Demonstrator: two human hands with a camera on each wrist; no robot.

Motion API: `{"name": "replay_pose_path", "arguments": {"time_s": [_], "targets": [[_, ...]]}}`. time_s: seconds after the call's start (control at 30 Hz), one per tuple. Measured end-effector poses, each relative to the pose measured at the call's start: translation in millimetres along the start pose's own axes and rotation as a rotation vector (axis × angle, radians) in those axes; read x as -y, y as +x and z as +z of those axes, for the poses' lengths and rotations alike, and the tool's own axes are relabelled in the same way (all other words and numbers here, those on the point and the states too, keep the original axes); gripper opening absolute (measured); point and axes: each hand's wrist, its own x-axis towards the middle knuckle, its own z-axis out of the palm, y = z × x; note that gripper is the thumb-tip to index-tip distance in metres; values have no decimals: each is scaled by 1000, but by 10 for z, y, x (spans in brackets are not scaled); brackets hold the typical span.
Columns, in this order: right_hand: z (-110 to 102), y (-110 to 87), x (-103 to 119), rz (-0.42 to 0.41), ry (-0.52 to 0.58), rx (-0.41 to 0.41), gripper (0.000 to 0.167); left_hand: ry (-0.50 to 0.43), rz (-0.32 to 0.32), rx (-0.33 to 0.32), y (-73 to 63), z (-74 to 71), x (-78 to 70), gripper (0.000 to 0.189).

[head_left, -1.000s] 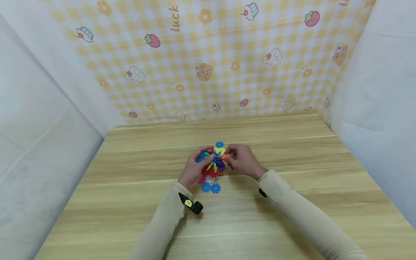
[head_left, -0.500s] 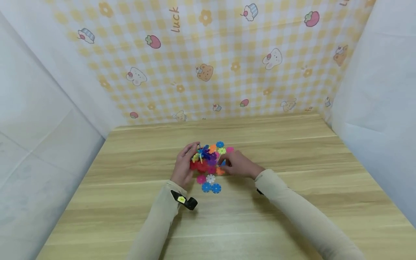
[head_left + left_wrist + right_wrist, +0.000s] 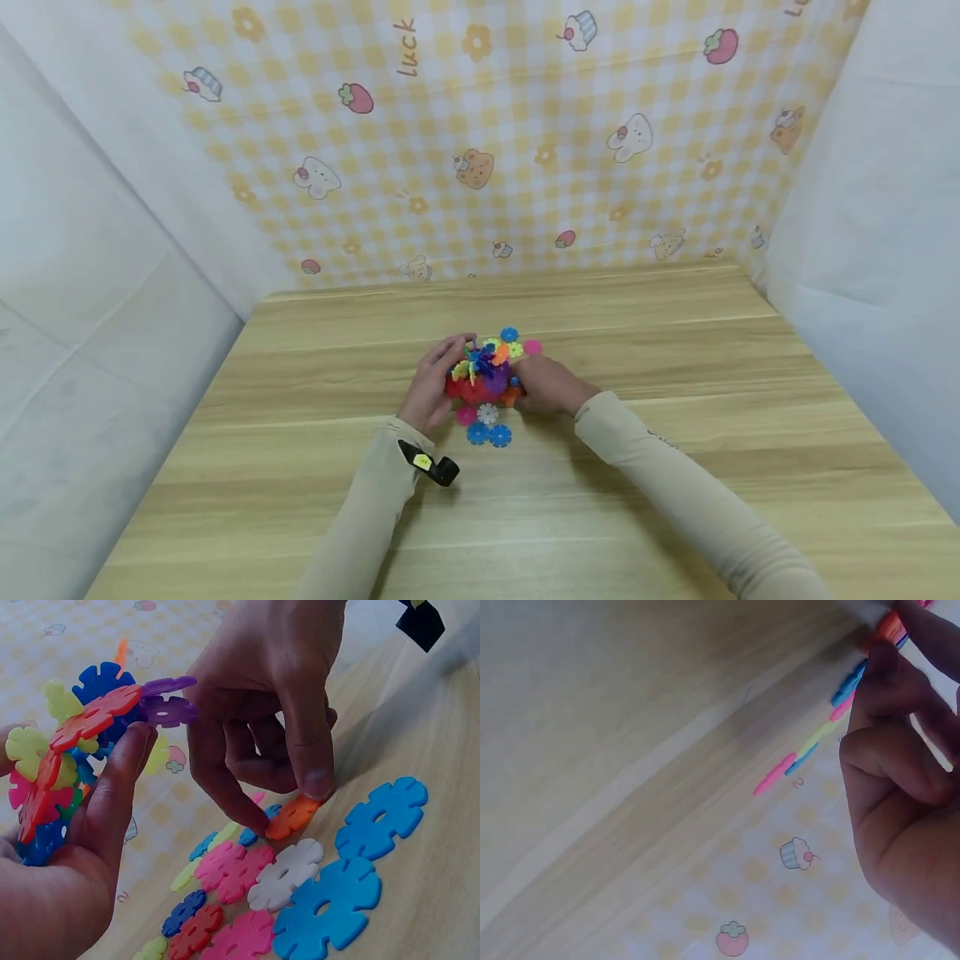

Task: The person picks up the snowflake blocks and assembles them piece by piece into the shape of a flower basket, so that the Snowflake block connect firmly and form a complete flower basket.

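One orange disc pinched, one bright cluster held aloft

A person's right hand pinches the orange disc between thumb and finger, down at the wooden table, just beside a white disc. The left hand has its grip curled round the cluster, interlocked in red, yellow, purple and blue, tilted and raised above the surface. Pink discs and a touching pair of blue discs lie nearby. Behind hangs a yellow-checked cloth printed with strawberries.
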Motion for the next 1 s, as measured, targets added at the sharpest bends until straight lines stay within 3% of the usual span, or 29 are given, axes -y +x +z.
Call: {"name": "replay_pose_path", "arguments": {"time_s": [0.17, 0.43, 0.6, 0.8, 1.0], "targets": [[-39, -22, -37, 4, 49, -19, 30, 28, 8, 47, -17, -7, -3, 25], [-107, -130, -206, -11, 196, -76, 10, 0, -29, 174, -40, -16, -11, 27], [-203, -196, -280, -1, 312, -166, 5, 10, -51, 187, -23, -32, 5, 25], [-337, -308, -237, 26, 404, -219, 8, 18, -69, 200, -27, -23, 9, 26], [-411, -330, -151, 24, 590, -276, 9, 115, -48, 162, -19, 3, 25, 24]]}}
